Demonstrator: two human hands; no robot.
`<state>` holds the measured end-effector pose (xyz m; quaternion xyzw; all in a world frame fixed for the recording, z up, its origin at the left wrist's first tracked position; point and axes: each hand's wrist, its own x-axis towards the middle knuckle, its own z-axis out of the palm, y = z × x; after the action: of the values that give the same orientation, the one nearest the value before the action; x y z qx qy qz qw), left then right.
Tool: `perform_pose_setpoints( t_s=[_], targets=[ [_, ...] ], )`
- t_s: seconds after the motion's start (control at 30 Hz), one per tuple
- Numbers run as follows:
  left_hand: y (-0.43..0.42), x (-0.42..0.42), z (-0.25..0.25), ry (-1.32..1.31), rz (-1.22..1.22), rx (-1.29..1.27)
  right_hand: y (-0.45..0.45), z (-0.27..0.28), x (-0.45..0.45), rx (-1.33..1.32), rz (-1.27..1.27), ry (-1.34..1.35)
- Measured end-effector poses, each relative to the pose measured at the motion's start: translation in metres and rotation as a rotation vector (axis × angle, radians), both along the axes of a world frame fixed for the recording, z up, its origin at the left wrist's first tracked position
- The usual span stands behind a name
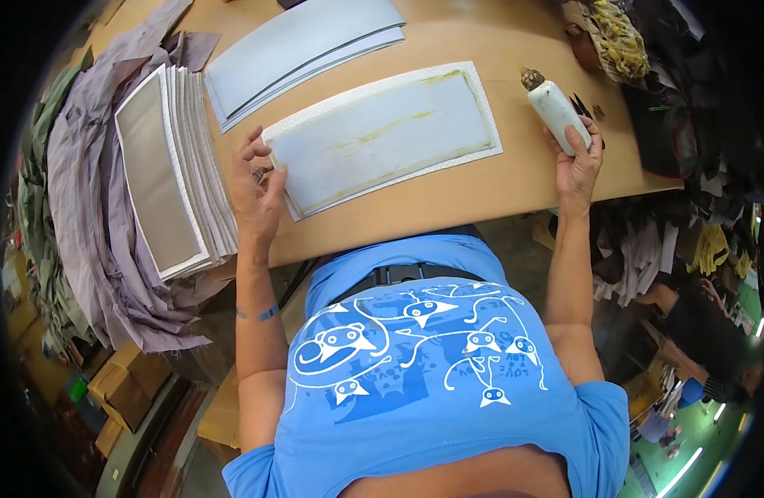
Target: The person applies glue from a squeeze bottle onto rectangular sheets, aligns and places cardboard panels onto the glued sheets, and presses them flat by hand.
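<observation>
My right hand (579, 162) is wrapped around a white glue bottle (558, 116), its crusted brown tip pointing up and away from me. In front of me lies a pale grey-blue panel (382, 137) with yellowish glue streaks along its edges and across its middle. Beneath it, a white textured sheet (491, 124) shows as a border. My left hand (259, 187) is at the panel's left edge, fingers loosely curled and apart from the thumb. The thumb is against or very near the edge; I cannot tell if it touches.
Left of the panel leans a stack of brown-faced padded sheets (162, 166), beside draped mauve fabric (83, 191). More grey-blue panels (307, 54) lie at the back of the table (448, 187). Dark scissors-like handles (579, 106) and a yellow-crusted container (610, 41) are at right. Another person's arm (681, 357) shows lower right.
</observation>
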<state>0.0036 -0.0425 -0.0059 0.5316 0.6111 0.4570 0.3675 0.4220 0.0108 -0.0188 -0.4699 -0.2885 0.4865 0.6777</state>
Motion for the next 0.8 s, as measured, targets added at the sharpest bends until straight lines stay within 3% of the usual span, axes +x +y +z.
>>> perform_pose_setpoints(
  t_s=[0.13, 0.23, 0.33, 0.47, 0.53, 0.67, 0.8],
  targets=[
    [-0.010, -0.003, 0.011, -0.275, 0.067, -0.224, -0.001, 0.007, 0.000, -0.036, -0.006, 0.002],
    [-0.018, -0.005, 0.013, -0.332, 0.093, -0.313, -0.007, 0.020, -0.005, -0.015, 0.186, -0.045],
    [-0.024, -0.009, 0.013, -0.399, 0.075, -0.319, -0.011, 0.034, -0.020, -0.026, 0.316, -0.188],
    [-0.025, -0.007, 0.016, -0.511, 0.058, -0.225, -0.012, 0.046, -0.028, -0.102, 0.380, -0.633],
    [-0.025, -0.007, 0.015, -0.584, 0.044, -0.201, -0.012, 0.049, -0.033, -0.105, 0.304, -0.671],
    [-0.028, -0.001, 0.008, -0.502, -0.004, -0.131, -0.013, 0.060, -0.036, -0.015, 0.340, -0.919],
    [-0.031, 0.007, 0.007, -0.421, -0.042, -0.087, -0.013, 0.065, -0.026, -0.033, 0.267, -0.964]
  ],
)
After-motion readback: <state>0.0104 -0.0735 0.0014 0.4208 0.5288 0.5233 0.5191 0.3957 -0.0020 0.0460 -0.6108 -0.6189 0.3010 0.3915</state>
